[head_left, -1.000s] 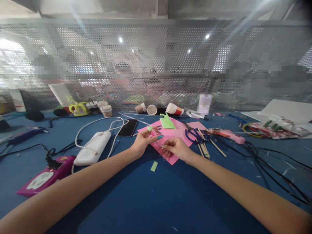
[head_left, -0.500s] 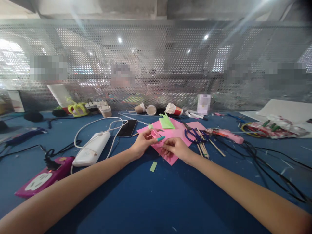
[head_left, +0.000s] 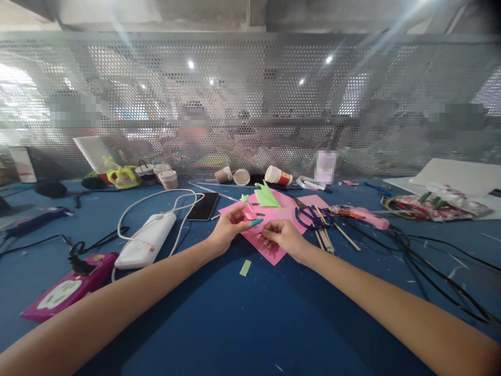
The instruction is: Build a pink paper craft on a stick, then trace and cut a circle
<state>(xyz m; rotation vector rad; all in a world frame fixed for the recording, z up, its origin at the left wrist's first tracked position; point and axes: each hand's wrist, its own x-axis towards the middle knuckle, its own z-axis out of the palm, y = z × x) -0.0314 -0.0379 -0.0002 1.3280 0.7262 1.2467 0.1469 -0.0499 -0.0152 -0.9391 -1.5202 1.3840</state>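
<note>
My left hand (head_left: 229, 227) pinches a small folded pink paper piece (head_left: 249, 211) with a light green tip (head_left: 245, 198), held above pink paper sheets (head_left: 274, 254). Just to its right, my right hand (head_left: 284, 237) has its fingers closed together; whatever they hold, if anything, is too small to make out. Behind both hands, a folded green paper piece (head_left: 266, 196) rests on the pink sheets. Blue-handled scissors (head_left: 309, 218) lie to the right, partly over the pink paper and among wooden sticks (head_left: 325, 237). A small green paper strip (head_left: 245, 268) lies on the table in front.
To the left are a white power bank (head_left: 146, 243) with its cable, a phone (head_left: 203, 207) and a purple power strip (head_left: 72, 287). A pink glue gun (head_left: 371, 218) and black cables (head_left: 426, 266) lie right. Paper cups (head_left: 277, 176) line the back by the perforated screen (head_left: 250, 99).
The pink piece in my left hand has turned slightly, and its green tip shows more clearly. My right hand has barely moved. The whole view has shifted a little.
</note>
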